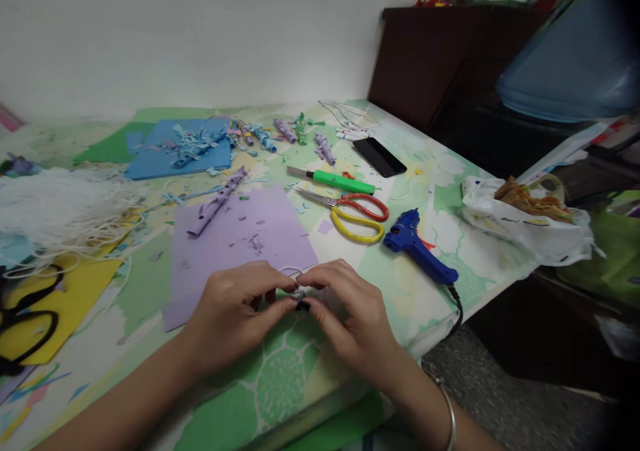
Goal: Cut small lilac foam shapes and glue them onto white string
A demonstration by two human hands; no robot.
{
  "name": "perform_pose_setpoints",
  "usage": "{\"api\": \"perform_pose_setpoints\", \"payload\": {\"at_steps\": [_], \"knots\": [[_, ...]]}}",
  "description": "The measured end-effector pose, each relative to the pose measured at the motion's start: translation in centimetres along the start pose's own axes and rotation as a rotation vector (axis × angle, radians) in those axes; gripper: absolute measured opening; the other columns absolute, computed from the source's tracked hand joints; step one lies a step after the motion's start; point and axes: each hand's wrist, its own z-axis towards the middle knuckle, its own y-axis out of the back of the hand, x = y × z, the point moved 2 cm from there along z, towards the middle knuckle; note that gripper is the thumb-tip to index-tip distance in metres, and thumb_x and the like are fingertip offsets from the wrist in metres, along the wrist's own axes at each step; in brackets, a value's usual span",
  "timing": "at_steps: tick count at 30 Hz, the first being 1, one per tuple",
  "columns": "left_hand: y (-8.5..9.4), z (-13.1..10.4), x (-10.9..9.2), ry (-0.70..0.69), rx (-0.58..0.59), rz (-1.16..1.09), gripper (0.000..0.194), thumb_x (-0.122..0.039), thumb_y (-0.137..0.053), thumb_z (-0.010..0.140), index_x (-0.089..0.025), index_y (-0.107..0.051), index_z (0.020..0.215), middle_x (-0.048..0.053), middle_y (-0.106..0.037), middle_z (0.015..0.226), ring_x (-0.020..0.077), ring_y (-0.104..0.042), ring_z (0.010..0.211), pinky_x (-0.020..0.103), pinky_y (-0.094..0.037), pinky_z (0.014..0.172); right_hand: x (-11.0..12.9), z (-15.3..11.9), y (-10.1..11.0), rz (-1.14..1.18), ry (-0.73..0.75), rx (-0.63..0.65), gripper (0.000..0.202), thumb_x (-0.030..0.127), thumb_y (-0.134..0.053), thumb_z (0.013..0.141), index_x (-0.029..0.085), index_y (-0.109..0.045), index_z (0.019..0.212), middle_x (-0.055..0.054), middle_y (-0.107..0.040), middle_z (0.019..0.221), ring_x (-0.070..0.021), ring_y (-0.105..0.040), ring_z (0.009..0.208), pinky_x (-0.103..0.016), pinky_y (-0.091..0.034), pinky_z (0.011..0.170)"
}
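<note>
My left hand [245,308] and my right hand [350,308] meet near the table's front edge, thumbs and forefingers pinched together. Between their fingertips is a small pale piece [299,293], mostly hidden, with a thin white cord [290,268] looping out behind it. Just beyond my left hand lies a purple sheet [280,231] with scraps on it. A rolled purple paper tube with cut slits [217,204] rests across its far left part. Scissors with red and yellow handles [357,228] lie beyond my right hand, and a blue glue gun [420,248] is to the right.
A green-handled cutter [343,182] and a black phone [380,156] lie farther back. Several small fringed paper rolls [285,130] are near the blue sheets [175,131]. White cord [65,211] is heaped at left above black-handled scissors [30,318]. Food in a white bag [530,231] sits at right.
</note>
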Motion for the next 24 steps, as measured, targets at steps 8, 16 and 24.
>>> {"api": "perform_pose_setpoints", "payload": {"at_steps": [8,16,24], "knots": [[0.0,0.0,-0.1,-0.03,0.015,0.055,0.009,-0.029,-0.066,0.082,-0.02,-0.064,0.082,-0.004,-0.063,0.063,0.0098,-0.052,0.051,0.022,-0.041,0.052,-0.4,-0.3,0.0,0.011,-0.09,-0.042,0.021,0.007,-0.053,0.087,0.02,-0.064,0.1,-0.004,-0.069,0.09,-0.0158,-0.063,0.085,-0.03,-0.051,0.076],[1.1,0.2,-0.5,-0.173,0.158,-0.045,0.021,-0.012,-0.042,0.089,-0.017,-0.061,0.097,0.003,-0.065,0.078,0.0127,-0.059,0.067,0.024,-0.044,0.06,-0.8,-0.4,0.1,0.092,-0.211,-0.045,0.019,0.005,-0.053,0.083,0.019,-0.065,0.089,-0.002,-0.067,0.084,-0.0142,-0.063,0.079,-0.026,-0.051,0.072],[0.9,0.1,-0.6,-0.149,0.079,0.053,0.01,-0.016,-0.053,0.087,-0.02,-0.061,0.092,-0.002,-0.066,0.07,0.0078,-0.05,0.048,0.02,-0.04,0.049,-1.0,-0.2,0.1,0.197,-0.267,0.0,0.019,0.003,-0.051,0.08,0.019,-0.062,0.083,-0.001,-0.064,0.077,-0.0125,-0.061,0.071,-0.023,-0.05,0.064]]}}
